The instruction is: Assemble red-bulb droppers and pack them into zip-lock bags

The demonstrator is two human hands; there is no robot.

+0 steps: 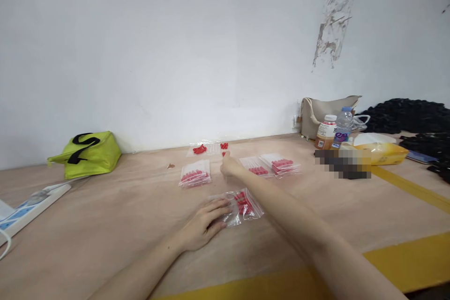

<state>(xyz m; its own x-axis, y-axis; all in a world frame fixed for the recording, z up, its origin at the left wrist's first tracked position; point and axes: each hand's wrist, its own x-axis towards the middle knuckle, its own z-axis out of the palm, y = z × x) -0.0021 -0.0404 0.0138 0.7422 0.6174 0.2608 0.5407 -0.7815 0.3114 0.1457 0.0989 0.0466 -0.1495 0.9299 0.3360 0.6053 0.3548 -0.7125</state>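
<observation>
My left hand [203,225] lies on the table with its fingers stretched out over the left end of a clear zip bag [230,218]. Small red pieces [243,202] show in the bag's right half. Reaching forward, my right hand [230,167] is closed, with a small red piece [224,153] at its fingertips. Just beyond it sits a little cluster of red pieces [224,146]. A stack of filled bags [195,173] is left of that hand; more filled bags [258,170] and another stack [282,165] are to its right, partly behind my forearm.
At the back, another red cluster [199,149] lies on clear plastic. A lime-green bag [93,154] and a power strip [33,208] stand left. Rightward are bottles [326,131], a beige bag [318,108], a yellow packet [383,153] and black heaps [404,115]. A wall closes the back.
</observation>
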